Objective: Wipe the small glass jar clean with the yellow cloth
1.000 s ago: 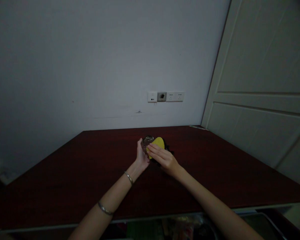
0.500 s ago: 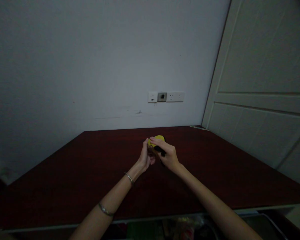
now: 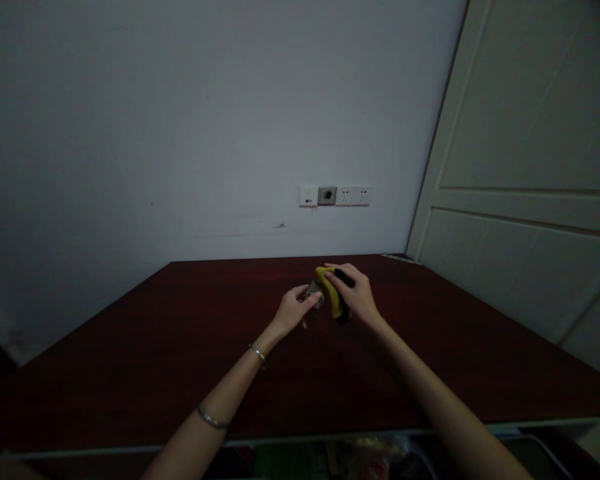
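Note:
Over the dark red table (image 3: 205, 353), both my hands are raised close together. In my left hand (image 3: 290, 313), thumb and fingers are closed on a small, shiny, see-through object (image 3: 313, 289); its exact kind is too small and dim to tell. My right hand (image 3: 361, 298) grips a yellow and black pad (image 3: 335, 303), which looks soft and is bent, its yellow face towards my left hand. A narrow gap seems to lie between the pad and the see-through object. Part of the pad is hidden behind the right fingers.
Behind the table rises a pale wall with a row of sockets (image 3: 353, 195) and a grey switch plate (image 3: 327, 195). A white panelled door (image 3: 525, 173) borders the right side. Below the front edge, a green item (image 3: 290, 461) and clear plastic packaging (image 3: 375, 457) show.
My right hand has moved right with the pad and turned it, away from my left hand. The see-through object now shows between my left fingers.

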Action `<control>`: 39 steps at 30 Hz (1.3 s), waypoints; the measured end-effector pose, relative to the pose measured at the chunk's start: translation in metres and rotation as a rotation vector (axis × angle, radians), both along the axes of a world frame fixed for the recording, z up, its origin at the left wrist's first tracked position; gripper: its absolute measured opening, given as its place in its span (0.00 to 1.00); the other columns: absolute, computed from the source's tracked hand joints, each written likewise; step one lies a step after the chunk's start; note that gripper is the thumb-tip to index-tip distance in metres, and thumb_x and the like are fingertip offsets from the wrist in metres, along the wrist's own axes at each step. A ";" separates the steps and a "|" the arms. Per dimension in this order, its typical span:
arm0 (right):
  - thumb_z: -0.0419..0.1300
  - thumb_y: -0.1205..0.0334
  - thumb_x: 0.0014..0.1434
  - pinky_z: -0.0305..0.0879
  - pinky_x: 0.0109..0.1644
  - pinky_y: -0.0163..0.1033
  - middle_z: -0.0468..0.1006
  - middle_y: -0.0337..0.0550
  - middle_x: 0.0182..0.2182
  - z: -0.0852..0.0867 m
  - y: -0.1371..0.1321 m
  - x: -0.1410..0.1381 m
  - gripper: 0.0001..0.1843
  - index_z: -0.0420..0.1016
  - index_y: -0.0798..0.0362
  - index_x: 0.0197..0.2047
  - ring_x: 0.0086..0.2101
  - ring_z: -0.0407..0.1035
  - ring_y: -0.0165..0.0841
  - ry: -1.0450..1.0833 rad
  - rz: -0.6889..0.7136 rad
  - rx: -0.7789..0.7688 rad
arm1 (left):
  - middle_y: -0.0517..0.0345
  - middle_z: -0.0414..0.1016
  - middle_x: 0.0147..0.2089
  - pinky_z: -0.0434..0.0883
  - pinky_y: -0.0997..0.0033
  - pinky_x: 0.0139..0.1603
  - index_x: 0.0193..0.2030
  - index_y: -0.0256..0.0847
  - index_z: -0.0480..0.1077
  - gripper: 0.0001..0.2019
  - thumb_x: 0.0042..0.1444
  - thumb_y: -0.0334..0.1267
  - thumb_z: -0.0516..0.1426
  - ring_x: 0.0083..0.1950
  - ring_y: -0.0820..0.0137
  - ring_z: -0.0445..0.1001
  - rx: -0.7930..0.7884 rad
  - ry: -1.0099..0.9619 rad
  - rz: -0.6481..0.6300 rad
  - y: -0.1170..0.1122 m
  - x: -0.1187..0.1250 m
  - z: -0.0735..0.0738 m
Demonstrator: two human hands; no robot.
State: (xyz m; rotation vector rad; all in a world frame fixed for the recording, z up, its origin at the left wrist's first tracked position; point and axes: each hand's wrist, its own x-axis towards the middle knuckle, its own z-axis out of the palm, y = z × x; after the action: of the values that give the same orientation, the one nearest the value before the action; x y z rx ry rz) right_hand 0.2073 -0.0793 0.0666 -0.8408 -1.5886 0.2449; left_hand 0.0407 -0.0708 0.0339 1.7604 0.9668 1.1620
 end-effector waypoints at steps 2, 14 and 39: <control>0.58 0.53 0.55 0.64 0.46 0.42 0.76 0.46 0.39 -0.001 0.000 0.002 0.15 0.76 0.51 0.42 0.40 0.70 0.37 0.036 -0.020 -0.020 | 0.51 0.69 0.39 0.72 0.71 0.28 0.48 0.35 0.68 0.30 0.45 0.56 0.58 0.36 0.67 0.70 0.171 0.150 0.097 -0.001 -0.002 -0.001; 0.59 0.52 0.52 0.65 0.48 0.43 0.77 0.46 0.38 -0.028 -0.012 -0.026 0.15 0.75 0.54 0.37 0.41 0.70 0.38 0.502 0.024 -0.162 | 0.52 0.64 0.48 0.66 0.62 0.52 0.59 0.43 0.57 0.40 0.38 0.48 0.65 0.50 0.62 0.68 0.479 0.309 0.212 -0.013 0.002 0.010; 0.61 0.52 0.51 0.70 0.31 0.38 0.80 0.45 0.27 -0.002 0.028 0.002 0.15 0.74 0.57 0.33 0.25 0.73 0.34 0.602 0.464 -0.824 | 0.43 0.55 0.63 0.58 0.52 0.61 0.66 0.45 0.36 0.53 0.39 0.37 0.66 0.63 0.56 0.56 0.508 0.265 0.041 -0.016 0.010 0.000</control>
State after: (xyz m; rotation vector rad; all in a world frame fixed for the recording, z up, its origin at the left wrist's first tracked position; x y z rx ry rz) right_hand 0.2092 -0.0514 0.0644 -0.8694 -1.0571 1.4171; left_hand 0.0506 -0.0872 0.0337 2.3551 0.9128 1.3025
